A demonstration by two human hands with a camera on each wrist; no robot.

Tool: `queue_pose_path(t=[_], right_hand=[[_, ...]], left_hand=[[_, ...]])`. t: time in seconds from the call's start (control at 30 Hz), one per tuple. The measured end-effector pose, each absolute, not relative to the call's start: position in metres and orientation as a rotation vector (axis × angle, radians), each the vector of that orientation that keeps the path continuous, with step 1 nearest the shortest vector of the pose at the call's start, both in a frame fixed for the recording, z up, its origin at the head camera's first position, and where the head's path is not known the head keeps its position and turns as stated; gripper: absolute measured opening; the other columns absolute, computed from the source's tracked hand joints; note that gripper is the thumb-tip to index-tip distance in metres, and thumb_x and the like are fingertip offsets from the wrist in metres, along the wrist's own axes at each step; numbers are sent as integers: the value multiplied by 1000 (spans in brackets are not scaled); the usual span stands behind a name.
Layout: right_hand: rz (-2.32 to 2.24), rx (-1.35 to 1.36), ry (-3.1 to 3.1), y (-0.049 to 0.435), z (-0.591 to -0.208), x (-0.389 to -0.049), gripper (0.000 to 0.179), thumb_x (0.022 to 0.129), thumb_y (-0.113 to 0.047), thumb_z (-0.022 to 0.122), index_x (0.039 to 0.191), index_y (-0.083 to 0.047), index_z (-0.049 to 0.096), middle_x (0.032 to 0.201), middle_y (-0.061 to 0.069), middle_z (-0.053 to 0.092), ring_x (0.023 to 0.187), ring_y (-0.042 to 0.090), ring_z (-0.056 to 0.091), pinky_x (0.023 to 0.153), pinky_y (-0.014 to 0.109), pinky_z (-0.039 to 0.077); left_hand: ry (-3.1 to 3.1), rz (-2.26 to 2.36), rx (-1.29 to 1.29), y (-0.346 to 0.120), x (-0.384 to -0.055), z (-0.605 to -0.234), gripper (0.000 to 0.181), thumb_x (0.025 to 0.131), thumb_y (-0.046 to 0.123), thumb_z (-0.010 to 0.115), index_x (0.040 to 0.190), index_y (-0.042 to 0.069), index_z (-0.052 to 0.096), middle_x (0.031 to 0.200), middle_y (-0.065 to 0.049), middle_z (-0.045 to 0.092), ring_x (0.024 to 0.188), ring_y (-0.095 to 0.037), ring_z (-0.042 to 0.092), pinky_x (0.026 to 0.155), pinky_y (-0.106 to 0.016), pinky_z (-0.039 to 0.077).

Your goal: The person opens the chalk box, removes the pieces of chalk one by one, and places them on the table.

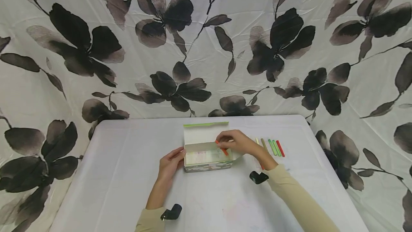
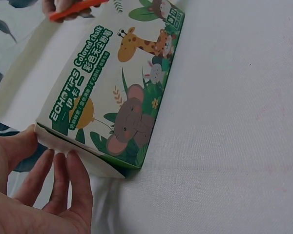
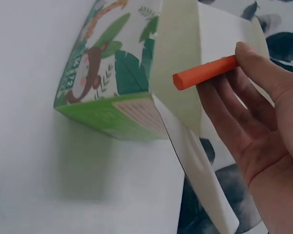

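Note:
A coloured chalk box (image 1: 207,167) printed with animals stands with its lid (image 1: 206,133) tilted back. My left hand (image 1: 170,164) holds the box's left end. In the left wrist view, the thumb is at the corner edge and the fingertips touch the end flap (image 2: 105,163). Above the box's right part, my right hand (image 1: 236,141) pinches an orange chalk stick (image 3: 205,73) between thumb and fingers. The stick points down toward the opening in the head view. Most of the box's inside cannot be made out.
Right of the box lie several chalk sticks in a row, among them a red stick (image 1: 280,148), a green stick (image 1: 272,147) and an olive stick (image 1: 264,144). The right forearm partly covers another reddish piece. A floral cloth (image 1: 225,63) hangs behind the white table (image 1: 128,174).

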State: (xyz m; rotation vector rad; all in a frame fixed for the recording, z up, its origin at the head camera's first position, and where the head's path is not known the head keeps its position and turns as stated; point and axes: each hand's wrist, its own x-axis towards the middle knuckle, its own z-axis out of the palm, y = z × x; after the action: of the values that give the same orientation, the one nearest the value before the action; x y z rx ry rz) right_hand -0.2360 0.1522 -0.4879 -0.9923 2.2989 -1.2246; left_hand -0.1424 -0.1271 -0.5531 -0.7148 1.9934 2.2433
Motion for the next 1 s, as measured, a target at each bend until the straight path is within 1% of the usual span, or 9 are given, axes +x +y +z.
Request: queue_pose_path(t=[0.1,0.23,0.33,0.43,0.57,0.67,0.8,0.87,1.0], right_hand=[[-1282,-972,2294,162,-484,-236,22,99,-16,72,114,-1,71,97,6,74,91,16,70,84,33,58],[-1388,-934,2244,174,-478,-235,22,99,-13,71,114,2,70,98,9,74,91,22,71,81,37,60],[-1456,-885,2204,184,-473,-234,24,100,-11,69,116,7,68,101,16,72,92,24,72,81,40,61],[-1491,-829,2197,195,-470,-233,26,100,-11,69,118,7,67,105,23,71,93,26,72,82,41,61],[-1486,-761,2243,211,-465,-231,24,100,-14,70,119,0,69,109,22,71,96,24,72,83,38,60],[-1495,-711,2259,223,-464,-228,28,100,-15,70,121,3,67,111,24,70,96,24,72,84,42,61],[-1545,-641,2253,241,-465,-224,33,100,-14,69,124,9,64,113,28,68,95,23,73,85,48,60],[-1563,-618,2263,250,-466,-221,33,100,-13,70,124,8,64,113,27,68,95,22,73,84,45,61],[-1578,-578,2292,267,-472,-217,33,99,-14,70,123,8,64,113,25,69,96,20,73,84,43,61]], left_hand=[[1990,2240,-711,-128,-142,-552,45,96,19,75,135,0,64,126,-20,67,100,-20,69,81,-24,57],[1997,2232,-709,-128,-142,-551,45,96,20,75,135,0,65,123,-16,69,101,-20,69,83,-25,57],[2001,2229,-713,-128,-142,-552,44,96,19,76,134,0,66,119,-13,70,100,-20,69,81,-23,57],[1997,2236,-714,-128,-143,-553,42,96,18,76,133,0,66,118,-13,70,98,-19,69,78,-21,57],[1995,2240,-715,-129,-144,-554,41,96,17,75,132,0,67,117,-12,71,93,-14,68,76,-20,56],[1996,2240,-716,-129,-144,-555,41,96,17,76,132,0,67,117,-12,71,92,-13,68,75,-19,56],[1996,2241,-713,-129,-144,-555,41,96,16,75,132,0,67,118,-14,70,96,-16,68,75,-19,56],[1996,2238,-717,-128,-145,-555,40,96,16,75,132,0,67,117,-14,70,98,-18,68,75,-18,56],[1999,2234,-726,-128,-145,-555,41,96,17,75,132,0,67,112,-10,71,101,-21,68,75,-18,56]])
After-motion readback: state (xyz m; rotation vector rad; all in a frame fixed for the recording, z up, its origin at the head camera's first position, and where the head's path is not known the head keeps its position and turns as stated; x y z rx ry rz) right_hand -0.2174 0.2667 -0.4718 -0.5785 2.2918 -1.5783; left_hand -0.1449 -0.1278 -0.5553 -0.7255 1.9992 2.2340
